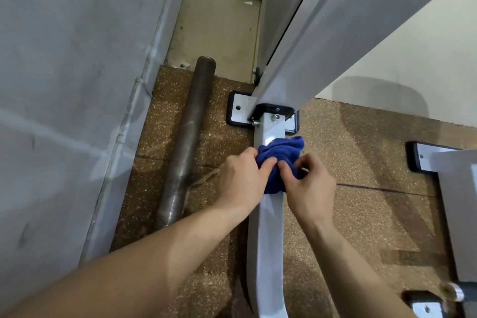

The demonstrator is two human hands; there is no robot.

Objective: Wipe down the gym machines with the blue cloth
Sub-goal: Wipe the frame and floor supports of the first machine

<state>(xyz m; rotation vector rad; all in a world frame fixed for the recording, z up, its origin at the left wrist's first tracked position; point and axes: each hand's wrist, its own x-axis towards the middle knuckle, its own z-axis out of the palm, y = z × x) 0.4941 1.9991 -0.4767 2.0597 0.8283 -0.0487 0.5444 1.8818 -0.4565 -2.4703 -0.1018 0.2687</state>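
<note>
A bunched blue cloth (281,157) lies on the low white base bar (268,240) of a gym machine, just short of the bolted joint where a tall white upright (304,54) rises. My left hand (242,178) grips the cloth's left side with curled fingers. From the right, my right hand (307,183) pinches the cloth between thumb and fingers. Both hands hide the cloth's near part.
A dark metal bar (185,142) lies on the speckled brown rubber floor to the left, along a grey wall (72,85). White foot plates (238,111) with black pads sit at the joint. Another white frame foot (433,160) stands at right.
</note>
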